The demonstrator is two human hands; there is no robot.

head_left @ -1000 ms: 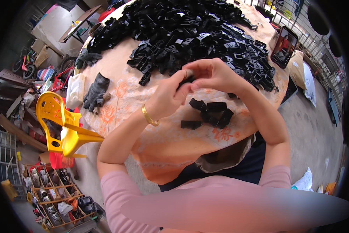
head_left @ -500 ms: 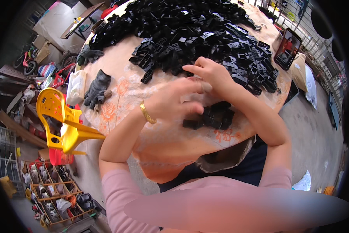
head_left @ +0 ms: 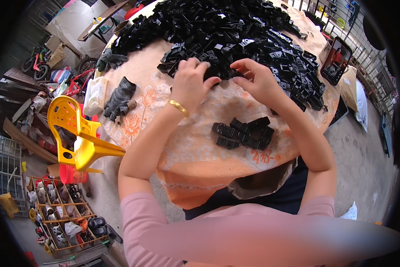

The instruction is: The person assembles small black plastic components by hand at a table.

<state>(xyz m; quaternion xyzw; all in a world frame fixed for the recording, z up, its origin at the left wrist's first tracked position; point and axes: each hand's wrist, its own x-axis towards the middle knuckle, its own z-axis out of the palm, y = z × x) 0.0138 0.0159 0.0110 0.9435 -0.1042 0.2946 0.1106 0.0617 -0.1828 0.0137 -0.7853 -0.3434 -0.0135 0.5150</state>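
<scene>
A yellow plastic chair [head_left: 77, 133] stands at the far left, beside the table [head_left: 195, 147]. The left hand [head_left: 191, 82] rests on the near edge of the big pile of black parts [head_left: 235, 31], fingers curled; I cannot tell if it holds one. The right hand [head_left: 257, 80] touches the pile too, fingers bent, grip unclear. A small heap of black parts [head_left: 243, 132] lies nearer the person.

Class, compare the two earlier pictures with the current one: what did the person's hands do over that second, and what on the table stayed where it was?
Both hands moved away from the body to the near edge of the big heap of black plastic parts. The left hand and right hand now rest fingers on parts there; whether either grips one cannot be told. A second ago they were raised together, working a small black piece. The small pile of black parts, the dark gloves and the yellow chair stayed put.
</scene>
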